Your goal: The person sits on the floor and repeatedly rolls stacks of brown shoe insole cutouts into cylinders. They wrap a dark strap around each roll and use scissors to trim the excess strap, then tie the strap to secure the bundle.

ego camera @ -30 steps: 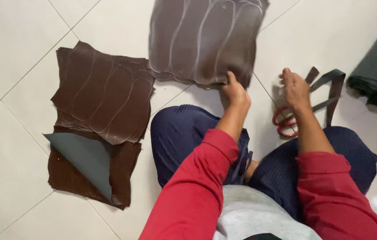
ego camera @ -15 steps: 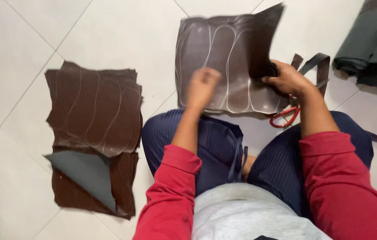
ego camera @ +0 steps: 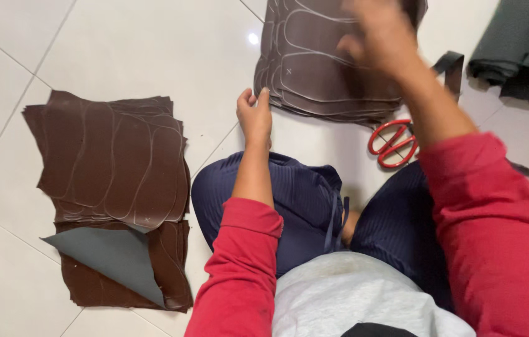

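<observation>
Leather stack [ego camera: 320, 68] lies far of the lap; left hand [ego camera: 255, 115] pinches its near-left corner, right hand [ego camera: 380, 37] blurred on top, grip unclear.

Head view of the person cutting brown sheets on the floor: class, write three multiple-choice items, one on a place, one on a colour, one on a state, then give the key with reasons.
1. Where do the scissors lie?
A. On the tiled floor by the right arm
B. On the left stack
C. In the left hand

2. What colour are the scissor handles?
A. Blue
B. Red
C. Black

3. How does the lowest sheet on the left lie?
A. Rolled up
B. Flat
C. With a corner folded over, grey underside showing

Key: 1 A, they rest on the tile beside the red sleeve. 2 B, the loops are red. 3 C, a grey flap lies turned back.
</observation>
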Demonstrator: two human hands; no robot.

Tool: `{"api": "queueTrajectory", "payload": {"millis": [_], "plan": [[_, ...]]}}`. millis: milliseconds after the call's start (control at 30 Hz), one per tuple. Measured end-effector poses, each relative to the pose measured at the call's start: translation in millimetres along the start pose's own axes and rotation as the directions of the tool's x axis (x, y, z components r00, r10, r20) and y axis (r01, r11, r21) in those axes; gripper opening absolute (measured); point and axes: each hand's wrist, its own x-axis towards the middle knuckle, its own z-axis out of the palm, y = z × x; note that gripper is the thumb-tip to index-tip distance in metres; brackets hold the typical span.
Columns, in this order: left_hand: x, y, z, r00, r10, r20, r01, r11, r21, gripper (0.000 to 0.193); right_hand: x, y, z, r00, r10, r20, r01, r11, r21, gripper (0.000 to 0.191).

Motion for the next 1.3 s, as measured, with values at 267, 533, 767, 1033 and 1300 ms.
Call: {"api": "queueTrajectory", "payload": {"millis": [267,533,767,1033,1300], "plan": [[-2.9,6.7,14.2,0.978,0.2,0.06,-0.201,0.818,0.539,0.061,-104.3,-93.5,20.5,0.976,0.092,0.199,-0.092,0.996,-0.008,0.058],[32.7,26.3,23.4,0.965,0.199,0.172,-0.26,0.815,0.517,0.06,-88.7,-90.8,54.8,0.993,0.11,0.03,-0.108,0.992,-0.063,0.066],[64.6,41.9,10.3,0.911,0.174,0.374,-0.373,0.735,0.566,0.054,-65.9,-65.0,65.0,0.97,0.199,0.138,-0.217,0.968,0.126,0.055],[100.9,55.8,11.4,0.88,0.156,0.449,-0.393,0.771,0.502,0.045,-34.6,-69.1,66.5,0.974,0.152,0.171,-0.151,0.988,-0.015,0.066],[108.0,64.7,9.8,0.869,0.104,0.484,-0.367,0.792,0.488,0.05,-35.9,-28.3,80.2,0.795,0.559,0.236,-0.602,0.673,0.431,0.018]]}}
